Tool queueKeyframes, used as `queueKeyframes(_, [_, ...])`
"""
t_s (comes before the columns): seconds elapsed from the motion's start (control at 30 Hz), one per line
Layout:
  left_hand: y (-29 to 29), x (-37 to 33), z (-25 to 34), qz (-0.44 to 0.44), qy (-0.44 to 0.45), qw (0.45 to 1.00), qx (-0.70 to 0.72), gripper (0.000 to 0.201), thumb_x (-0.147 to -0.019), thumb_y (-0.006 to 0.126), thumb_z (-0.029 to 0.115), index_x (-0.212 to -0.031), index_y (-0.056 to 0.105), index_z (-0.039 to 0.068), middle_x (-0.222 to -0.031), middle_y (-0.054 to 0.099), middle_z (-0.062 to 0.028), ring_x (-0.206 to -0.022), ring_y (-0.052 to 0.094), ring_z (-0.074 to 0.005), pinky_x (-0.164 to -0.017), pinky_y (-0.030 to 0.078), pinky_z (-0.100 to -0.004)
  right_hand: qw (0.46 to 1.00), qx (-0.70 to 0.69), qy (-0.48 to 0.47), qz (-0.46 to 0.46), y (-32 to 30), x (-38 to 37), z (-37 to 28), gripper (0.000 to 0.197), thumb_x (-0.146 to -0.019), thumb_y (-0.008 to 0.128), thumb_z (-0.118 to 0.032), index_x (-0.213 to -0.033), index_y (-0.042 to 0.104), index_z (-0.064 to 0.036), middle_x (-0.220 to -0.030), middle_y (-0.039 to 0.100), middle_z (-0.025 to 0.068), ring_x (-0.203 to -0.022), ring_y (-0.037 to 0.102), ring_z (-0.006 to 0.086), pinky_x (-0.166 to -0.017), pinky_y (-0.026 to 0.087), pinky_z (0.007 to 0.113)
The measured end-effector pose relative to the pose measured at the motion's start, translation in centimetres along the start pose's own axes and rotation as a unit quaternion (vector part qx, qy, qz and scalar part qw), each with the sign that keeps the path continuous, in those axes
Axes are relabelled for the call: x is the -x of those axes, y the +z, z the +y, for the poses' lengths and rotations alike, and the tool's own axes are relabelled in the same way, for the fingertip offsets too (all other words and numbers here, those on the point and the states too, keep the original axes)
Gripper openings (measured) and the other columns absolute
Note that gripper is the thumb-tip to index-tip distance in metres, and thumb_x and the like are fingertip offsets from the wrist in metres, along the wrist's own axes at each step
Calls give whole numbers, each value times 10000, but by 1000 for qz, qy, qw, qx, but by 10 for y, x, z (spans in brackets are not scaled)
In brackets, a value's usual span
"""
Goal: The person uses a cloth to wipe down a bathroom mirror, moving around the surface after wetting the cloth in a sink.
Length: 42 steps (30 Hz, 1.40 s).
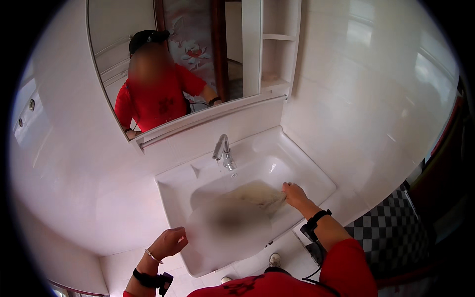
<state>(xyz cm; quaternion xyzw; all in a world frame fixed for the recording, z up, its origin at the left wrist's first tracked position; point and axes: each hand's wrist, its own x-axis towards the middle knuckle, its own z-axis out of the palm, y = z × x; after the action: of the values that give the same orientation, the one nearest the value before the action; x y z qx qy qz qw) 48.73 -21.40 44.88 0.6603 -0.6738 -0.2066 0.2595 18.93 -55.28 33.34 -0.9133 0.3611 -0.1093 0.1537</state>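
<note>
I stand at a white washbasin (174, 184) fixed to a white tiled wall. My right hand (294, 194) reaches into the bowl and grips a wet, beige-brown cloth (260, 195) lying in it. My left hand (169, 242) rests with curled fingers on the basin's front left rim and holds nothing. Both wrists wear black bands; the left also has a thin bracelet. Part of the bowl in front of the cloth is blurred. A chrome tap (223, 151) stands at the back of the basin; no water stream shows.
A mirror (168, 64) above the basin reflects a person in a red shirt. A rail (213, 119) runs under it, and open white shelves (277, 44) stand to its right. Black-and-white chequered floor tiles (391, 227) lie at lower right.
</note>
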Motion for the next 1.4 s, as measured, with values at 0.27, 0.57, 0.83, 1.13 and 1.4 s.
queueKeyframes(0.27, [-9, -226, 121, 60, 251, 959, -117, 343, -779, 584, 15, -1115, 534, 61, -1123, 528, -101, -773, 614, -216, -709, 506, -315, 959, -67, -93, -258, 39, 9, 62, 722, -766, 588, -312, -1355, 242, -77, -1096, 522, 245, -1009, 514, 379, -877, 408, 404])
queueKeyframes(0.57, [-42, -485, 179, 261, 53, 911, -314, 314, -771, 456, 24, -1080, 508, 46, -1123, 519, -124, -1028, 526, -332, -836, 449, -427, 961, -32, -117, -249, 15, -64, 66, 404, -767, 563, -133, -1155, 477, -61, -970, 585, 196, -915, 552, 370, -774, 451, 441])
queueKeyframes(0.83, [-36, -489, 182, 278, 47, 927, -249, 310, -781, 551, 118, -1087, 538, 67, -1028, 590, -153, -847, 609, -272, -753, 484, -377, 960, -98, -90, -246, 49, -97, 63, 533, -734, 622, -152, -1228, 424, -114, -1146, 517, 177, -1035, 504, 352, -833, 428, 427])
queueKeyframes(1.13, [86, -223, 88, 102, -187, 897, 387, 263, -850, 560, 70, -1101, 503, 13, -798, 558, -35, -668, 556, -101, -626, 490, -237, 941, -20, -70, -331, 69, -88, 49, 429, -636, 687, -165, -1028, 559, -49, -943, 609, 145, -910, 573, 331, -762, 462, 413])
queueKeyframes(1.4, [150, -150, -22, 148, -344, 840, 393, 177, -867, 550, 163, -941, 517, 6, -831, 579, -68, -713, 604, -121, -583, 507, -248, 892, -292, -4, -344, 71, -84, -1, 448, -729, 661, -157, -1109, 469, -17, -961, 589, 156, -885, 584, 291, -754, 466, 396])
